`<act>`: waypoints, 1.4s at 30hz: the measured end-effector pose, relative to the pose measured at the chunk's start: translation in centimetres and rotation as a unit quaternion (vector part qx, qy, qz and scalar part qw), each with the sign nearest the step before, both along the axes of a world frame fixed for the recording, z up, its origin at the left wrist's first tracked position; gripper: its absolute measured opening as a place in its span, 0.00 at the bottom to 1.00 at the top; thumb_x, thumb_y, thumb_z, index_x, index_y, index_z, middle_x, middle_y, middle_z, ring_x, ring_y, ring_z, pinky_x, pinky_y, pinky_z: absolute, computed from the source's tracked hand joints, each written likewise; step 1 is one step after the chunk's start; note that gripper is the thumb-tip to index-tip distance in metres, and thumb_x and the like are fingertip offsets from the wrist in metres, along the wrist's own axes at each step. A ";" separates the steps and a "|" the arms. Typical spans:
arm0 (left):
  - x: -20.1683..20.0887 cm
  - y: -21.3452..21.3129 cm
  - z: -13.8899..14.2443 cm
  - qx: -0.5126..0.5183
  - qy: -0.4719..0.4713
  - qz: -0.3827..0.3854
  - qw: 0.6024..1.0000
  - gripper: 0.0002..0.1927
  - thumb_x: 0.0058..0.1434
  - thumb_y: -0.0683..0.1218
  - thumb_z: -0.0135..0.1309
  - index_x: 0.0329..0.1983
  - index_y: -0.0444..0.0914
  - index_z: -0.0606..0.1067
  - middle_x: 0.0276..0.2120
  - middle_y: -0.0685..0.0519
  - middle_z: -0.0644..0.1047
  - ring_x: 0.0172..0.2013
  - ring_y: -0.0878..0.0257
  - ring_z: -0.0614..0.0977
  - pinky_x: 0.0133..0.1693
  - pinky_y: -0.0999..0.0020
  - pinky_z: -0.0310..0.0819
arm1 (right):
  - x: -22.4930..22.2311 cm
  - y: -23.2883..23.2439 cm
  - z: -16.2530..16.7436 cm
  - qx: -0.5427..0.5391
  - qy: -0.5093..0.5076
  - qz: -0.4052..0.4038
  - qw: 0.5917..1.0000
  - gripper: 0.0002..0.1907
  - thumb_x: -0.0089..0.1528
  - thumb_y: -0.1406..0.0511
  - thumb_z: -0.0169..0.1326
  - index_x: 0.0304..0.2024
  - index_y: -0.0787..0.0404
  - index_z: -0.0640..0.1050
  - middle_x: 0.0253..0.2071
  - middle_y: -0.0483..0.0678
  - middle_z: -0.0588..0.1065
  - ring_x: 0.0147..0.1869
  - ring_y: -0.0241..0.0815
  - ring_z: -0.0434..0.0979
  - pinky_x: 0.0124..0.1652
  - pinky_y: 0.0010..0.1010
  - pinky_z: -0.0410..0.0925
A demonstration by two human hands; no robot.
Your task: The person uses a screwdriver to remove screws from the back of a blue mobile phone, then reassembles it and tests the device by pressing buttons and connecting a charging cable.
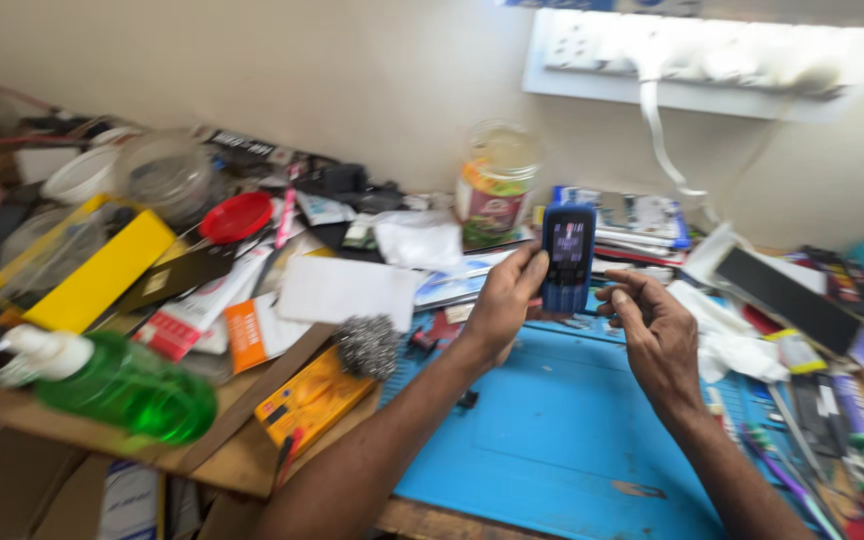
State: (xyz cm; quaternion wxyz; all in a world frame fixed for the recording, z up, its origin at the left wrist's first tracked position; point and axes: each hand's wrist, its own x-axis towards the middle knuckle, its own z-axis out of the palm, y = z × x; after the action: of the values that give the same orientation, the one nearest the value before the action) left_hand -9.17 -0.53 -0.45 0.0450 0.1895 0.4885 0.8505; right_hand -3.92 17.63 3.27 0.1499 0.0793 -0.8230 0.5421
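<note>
My left hand (pixel 504 302) holds a small blue keypad phone (pixel 566 258) upright by its left edge, above the far end of a blue work mat (pixel 552 430). The phone's screen and keys face me. My right hand (pixel 652 335) hovers just right of the phone with fingers curled, its fingertips close to the phone's lower right side; whether they touch it is unclear. Both forearms reach in from the bottom of the view.
A green liquid bottle (pixel 122 385) lies at left beside a yellow box (pixel 102 268), a steel scrubber (pixel 366 345) and papers. A jar (pixel 495 185) stands behind the phone. Hand tools (pixel 812 420) crowd the right edge. A white power strip (pixel 692 55) hangs on the wall.
</note>
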 end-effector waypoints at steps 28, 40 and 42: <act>4.1 4.0 1.0 -0.142 0.017 -0.016 0.990 0.23 0.69 0.43 0.53 0.64 0.31 0.66 0.53 0.42 0.78 0.51 0.61 0.83 0.46 0.65 0.87 | 0.6 4.3 -3.5 -0.040 -0.081 0.053 0.994 0.32 0.62 0.61 0.50 0.68 0.63 0.68 0.48 0.63 0.81 0.46 0.48 0.85 0.42 0.40 0.79; 4.0 3.8 0.7 -0.154 -0.001 -0.015 0.988 0.23 0.67 0.44 0.53 0.62 0.32 0.66 0.51 0.42 0.79 0.49 0.59 0.84 0.43 0.63 0.89 | 0.6 4.2 -3.7 -0.037 -0.090 0.048 0.994 0.31 0.61 0.60 0.48 0.67 0.63 0.68 0.49 0.64 0.81 0.46 0.50 0.84 0.41 0.41 0.79; 4.0 3.8 0.6 -0.155 0.005 -0.013 0.988 0.23 0.67 0.44 0.54 0.62 0.31 0.67 0.51 0.41 0.79 0.50 0.58 0.84 0.43 0.62 0.88 | 0.6 4.1 -3.7 -0.037 -0.091 0.046 0.994 0.31 0.62 0.60 0.48 0.67 0.63 0.68 0.49 0.64 0.81 0.45 0.50 0.84 0.41 0.41 0.78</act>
State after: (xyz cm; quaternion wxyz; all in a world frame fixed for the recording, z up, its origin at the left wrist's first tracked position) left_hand -5.21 3.28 0.15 0.0824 0.1912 0.6118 0.7631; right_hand -3.34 21.73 -0.40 0.0518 0.0620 -0.8079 0.5837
